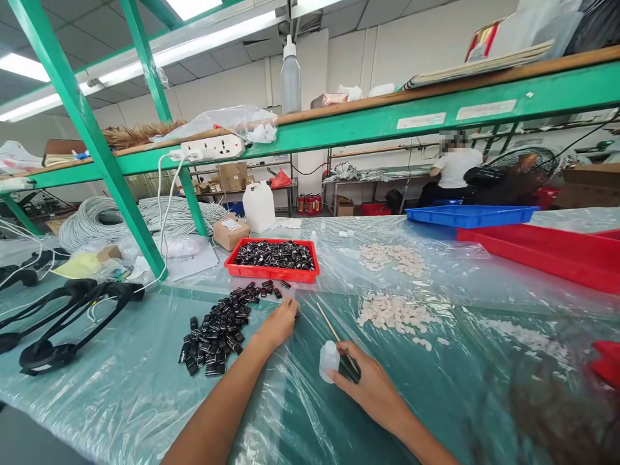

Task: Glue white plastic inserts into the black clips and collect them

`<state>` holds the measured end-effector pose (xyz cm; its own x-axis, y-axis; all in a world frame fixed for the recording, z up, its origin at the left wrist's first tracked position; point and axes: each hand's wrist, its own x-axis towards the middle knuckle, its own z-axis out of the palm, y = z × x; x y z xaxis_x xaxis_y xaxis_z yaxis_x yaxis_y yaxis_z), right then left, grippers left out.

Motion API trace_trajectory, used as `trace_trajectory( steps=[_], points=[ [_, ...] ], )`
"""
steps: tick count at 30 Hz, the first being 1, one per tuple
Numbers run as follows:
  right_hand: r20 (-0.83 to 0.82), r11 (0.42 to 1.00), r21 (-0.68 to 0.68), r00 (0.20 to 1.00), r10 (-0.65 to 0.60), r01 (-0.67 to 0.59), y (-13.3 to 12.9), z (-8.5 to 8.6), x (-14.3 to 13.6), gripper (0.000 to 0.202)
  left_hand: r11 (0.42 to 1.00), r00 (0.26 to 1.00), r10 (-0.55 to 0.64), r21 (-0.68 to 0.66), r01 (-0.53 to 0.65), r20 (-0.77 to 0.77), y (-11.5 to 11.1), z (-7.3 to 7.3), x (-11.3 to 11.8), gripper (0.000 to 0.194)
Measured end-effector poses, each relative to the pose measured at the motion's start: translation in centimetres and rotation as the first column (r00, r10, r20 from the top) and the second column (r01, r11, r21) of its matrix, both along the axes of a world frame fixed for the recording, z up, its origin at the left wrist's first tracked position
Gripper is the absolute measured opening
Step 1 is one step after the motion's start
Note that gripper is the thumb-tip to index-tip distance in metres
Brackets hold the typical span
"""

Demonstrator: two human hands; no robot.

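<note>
My left hand (pixel 279 323) has its fingers pinched together just right of a heap of small black plastic parts (pixel 220 329). A sliver of something dark shows at its fingertips, too small to make out. My right hand (pixel 365 381) is closed around a small translucent plastic bottle (pixel 329 363) with a short neck. A thin wooden stick (pixel 327 321) slants up and left from the same hand. Something black (pixel 349 368) shows between its fingers and the bottle. Behind the left hand stands a red tray (pixel 272 274), full of similar black parts.
Two spreads of small pale pieces (pixel 394 313) lie right of centre on the plastic-covered table (pixel 159 400). Black headsets (pixel 62 323) lie left, near a green post (pixel 111 168). A blue tray (pixel 472 216) and red trays (pixel 547 255) stand far right. A person (pixel 458 165) sits beyond.
</note>
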<state>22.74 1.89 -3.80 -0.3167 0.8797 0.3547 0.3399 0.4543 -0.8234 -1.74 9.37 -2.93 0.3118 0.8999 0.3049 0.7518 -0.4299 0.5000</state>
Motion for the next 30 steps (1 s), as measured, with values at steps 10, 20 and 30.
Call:
trace_trajectory(
  steps=[10,20,30],
  points=[
    [0.023,0.982,0.177,0.997,-0.069,0.064,-0.7,1.6,2.2,0.032,0.983,0.99,-0.137,0.13,0.132,0.027,-7.2,1.9,-1.2,0.016],
    [0.145,0.854,0.518,0.979,-0.142,0.047,-1.9,2.0,1.1,0.04,0.963,0.969,-0.243,0.125,0.237,0.033,-8.0,2.1,-0.5,0.018],
    [0.154,0.876,0.483,0.984,-0.092,0.007,-2.6,2.2,1.2,0.039,0.934,0.952,-0.306,0.187,0.303,-0.013,-8.2,2.4,-0.4,0.021]
  ],
)
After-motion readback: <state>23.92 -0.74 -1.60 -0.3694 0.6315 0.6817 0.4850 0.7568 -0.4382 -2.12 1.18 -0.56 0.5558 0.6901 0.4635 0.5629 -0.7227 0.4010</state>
